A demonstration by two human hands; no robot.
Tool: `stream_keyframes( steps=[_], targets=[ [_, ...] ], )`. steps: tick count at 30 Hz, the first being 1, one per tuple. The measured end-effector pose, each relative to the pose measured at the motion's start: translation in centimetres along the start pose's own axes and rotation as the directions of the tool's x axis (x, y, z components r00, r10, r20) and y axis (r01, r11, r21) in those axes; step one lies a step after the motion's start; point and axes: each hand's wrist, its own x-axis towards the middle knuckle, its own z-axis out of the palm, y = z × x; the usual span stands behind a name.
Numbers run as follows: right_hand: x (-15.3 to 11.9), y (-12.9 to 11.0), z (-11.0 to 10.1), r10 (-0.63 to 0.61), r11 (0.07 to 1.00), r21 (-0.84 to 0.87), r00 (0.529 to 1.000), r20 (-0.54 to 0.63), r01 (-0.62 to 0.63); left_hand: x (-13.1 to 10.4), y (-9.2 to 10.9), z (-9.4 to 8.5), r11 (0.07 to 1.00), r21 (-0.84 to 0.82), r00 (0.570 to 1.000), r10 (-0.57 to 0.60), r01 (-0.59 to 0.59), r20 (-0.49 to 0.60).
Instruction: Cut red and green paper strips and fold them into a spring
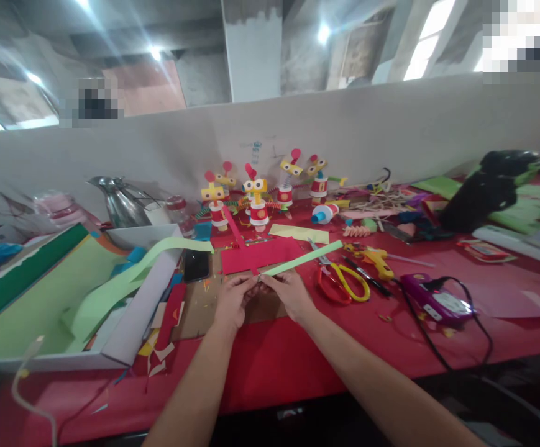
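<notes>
My left hand (233, 299) and my right hand (292, 294) meet over the cardboard, both closed with fingertips pinched together. Between them they hold the end of a light green paper strip (304, 258), which slants up to the right. A narrow red paper strip (255, 271) shows at the same fingertips; how the two strips join is hidden by the fingers. Just beyond lies a red paper sheet (270, 253). Scissors (344, 280) with red and yellow handles rest to the right of my right hand. Beneath my hands is a cardboard piece (197, 320).
Several paper-cup robot figures (259, 211) stand along the partition. At left is a white box (125, 332) of coloured paper. A phone (196, 265) lies beside it. On the right are a yellow glue gun (376, 262), a purple power strip (437, 301) with cables, and a black bag-like object (479, 192).
</notes>
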Motion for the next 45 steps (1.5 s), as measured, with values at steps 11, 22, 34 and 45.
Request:
stream_keyframes(
  steps=[11,22,34,45],
  targets=[
    [-0.2,-0.7,0.0,0.077,0.997,-0.028,0.997,-0.007,-0.077,-0.4,0.5,0.2,1.0,0.029,0.999,0.008,-0.006,-0.05],
    [-0.3,-0.7,-0.1,0.088,0.996,-0.015,0.996,0.01,-0.088,-0.1,0.2,-0.2,0.998,-0.046,0.999,-0.032,0.033,0.019],
    [-0.4,-1.3,0.1,0.109,0.994,0.003,0.994,-0.023,-0.109,-0.3,0.3,-0.1,0.981,0.194,0.999,0.022,-0.031,0.046],
    [-0.5,-1.6,0.2,0.012,1.0,0.001,0.993,-0.118,-0.012,-0.5,0.6,0.1,0.957,0.268,0.993,0.118,-0.109,-0.015]
  ],
)
